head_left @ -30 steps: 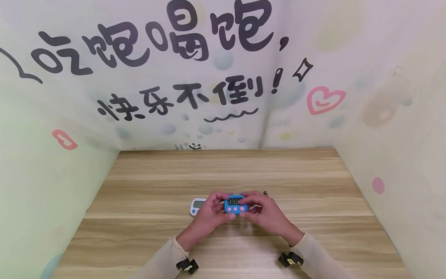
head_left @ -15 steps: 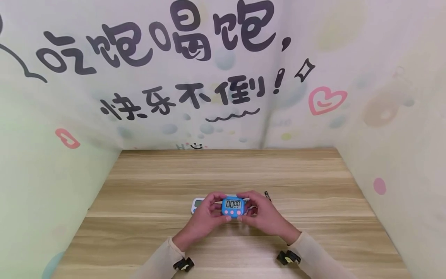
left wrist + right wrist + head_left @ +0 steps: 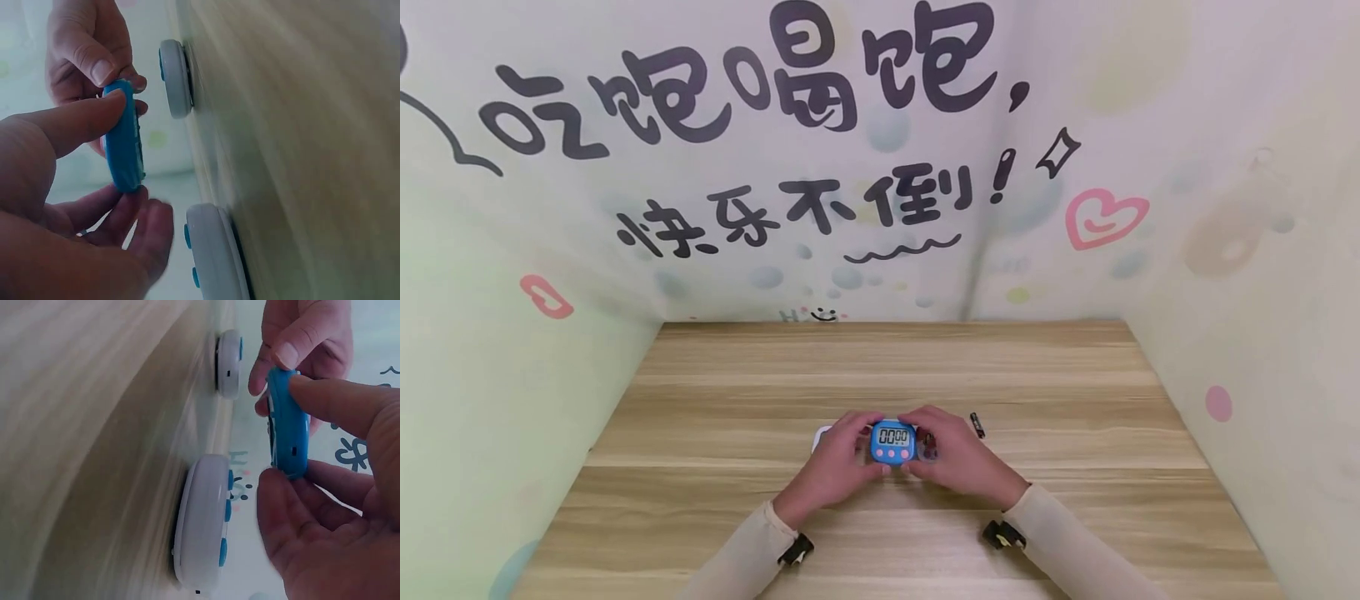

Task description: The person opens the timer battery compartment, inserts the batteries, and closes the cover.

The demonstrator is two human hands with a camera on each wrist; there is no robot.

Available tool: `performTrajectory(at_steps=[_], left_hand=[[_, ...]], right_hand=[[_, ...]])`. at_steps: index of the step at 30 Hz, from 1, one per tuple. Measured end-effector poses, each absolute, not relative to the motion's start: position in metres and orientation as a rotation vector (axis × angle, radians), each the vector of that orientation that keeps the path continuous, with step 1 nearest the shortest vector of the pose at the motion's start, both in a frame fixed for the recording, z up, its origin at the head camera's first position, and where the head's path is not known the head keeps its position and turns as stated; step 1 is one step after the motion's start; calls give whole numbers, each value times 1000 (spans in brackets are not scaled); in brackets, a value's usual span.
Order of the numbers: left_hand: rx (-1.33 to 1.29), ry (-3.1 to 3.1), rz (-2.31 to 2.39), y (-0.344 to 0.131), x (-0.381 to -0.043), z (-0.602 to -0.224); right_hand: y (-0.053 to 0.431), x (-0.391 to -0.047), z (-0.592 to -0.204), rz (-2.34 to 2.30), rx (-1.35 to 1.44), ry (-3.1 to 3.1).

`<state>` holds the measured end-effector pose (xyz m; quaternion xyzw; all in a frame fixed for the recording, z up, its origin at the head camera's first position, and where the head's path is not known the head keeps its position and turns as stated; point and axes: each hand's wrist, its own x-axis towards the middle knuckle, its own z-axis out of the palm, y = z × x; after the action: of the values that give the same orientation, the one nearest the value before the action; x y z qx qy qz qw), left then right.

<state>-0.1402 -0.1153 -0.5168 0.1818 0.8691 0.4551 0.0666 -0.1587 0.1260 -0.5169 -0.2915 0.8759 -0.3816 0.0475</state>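
Note:
Both hands hold a blue digital timer (image 3: 893,442) above the table, its display of zeros and pink buttons facing the head camera. The left hand (image 3: 835,458) pinches one end between thumb and fingers; the right hand (image 3: 951,454) pinches the other. Edge-on in the left wrist view, the blue timer (image 3: 124,144) is apart from the tabletop. Two white timers with blue buttons lie on the table behind the hands: one white timer (image 3: 229,362) on the left, another white timer (image 3: 203,525) on the right, both largely hidden in the head view.
A small dark battery (image 3: 977,425) lies on the wooden table (image 3: 887,358), just beyond the right hand. Printed walls enclose the table at the back (image 3: 737,283) and on both sides.
A right finger that partly covered the blue timer's display has moved off it. Both hands have shifted slightly left with the timer, and more of the battery shows.

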Motion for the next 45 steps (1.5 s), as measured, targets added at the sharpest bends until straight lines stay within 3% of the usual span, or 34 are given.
performTrajectory(at_steps=[21, 45], left_hand=[[551, 2788, 854, -115, -160, -522], [481, 2732, 1034, -140, -165, -518]], right_hand=[[117, -180, -535, -810, -935, 2726], [103, -185, -520, -817, -909, 2717]])
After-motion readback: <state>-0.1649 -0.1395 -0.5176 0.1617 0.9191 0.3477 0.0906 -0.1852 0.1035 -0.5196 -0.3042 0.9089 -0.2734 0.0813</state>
